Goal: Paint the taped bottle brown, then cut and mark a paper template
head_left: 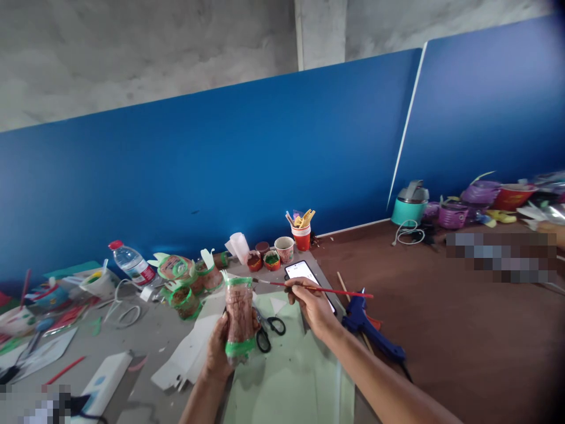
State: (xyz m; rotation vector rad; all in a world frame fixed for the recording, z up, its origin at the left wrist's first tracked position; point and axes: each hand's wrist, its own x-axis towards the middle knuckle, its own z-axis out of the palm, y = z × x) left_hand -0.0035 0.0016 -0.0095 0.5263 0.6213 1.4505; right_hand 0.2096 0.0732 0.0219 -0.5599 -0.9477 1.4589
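Observation:
My left hand (219,347) is wrapped round a cut plastic bottle (241,312), painted brown with green bands at its top and bottom, held upright. In my right hand (311,303) is a thin red paintbrush (339,291), its bristle end pointing left near the bottle's upper rim. Whether the bristles touch the rim I cannot tell. Black-handled scissors (270,331) lie just right of the bottle on pale green paper (286,377). Behind my right hand lies a phone (303,271) with a lit screen.
Small paint cups (272,259) and a red cup (302,237) of tools stand at the back. Several painted bottle pieces (184,299) and a water bottle (131,264) are to the left. A blue glue gun (373,330) lies right; another person's hand (551,231) shows far right.

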